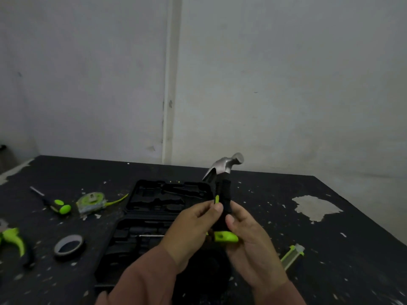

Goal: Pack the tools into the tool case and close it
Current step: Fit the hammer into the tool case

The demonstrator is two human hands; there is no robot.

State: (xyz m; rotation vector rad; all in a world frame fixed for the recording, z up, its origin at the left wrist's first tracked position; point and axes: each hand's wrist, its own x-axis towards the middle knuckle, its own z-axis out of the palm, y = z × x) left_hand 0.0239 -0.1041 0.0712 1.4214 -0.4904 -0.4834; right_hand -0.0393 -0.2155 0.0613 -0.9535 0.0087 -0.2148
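I see both hands wrapped around the claw hammer [223,190], left hand [193,230] and right hand [248,236] on its black-and-green handle, head upright above the open tool case [154,208] on the counter [330,227]. No lettering is readable.

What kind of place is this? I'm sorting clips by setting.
Probably a bare workroom or makeshift workshop: a black table with chipped paint, plain scuffed walls, and hand tools around an open tool case, with a hammer in both hands.
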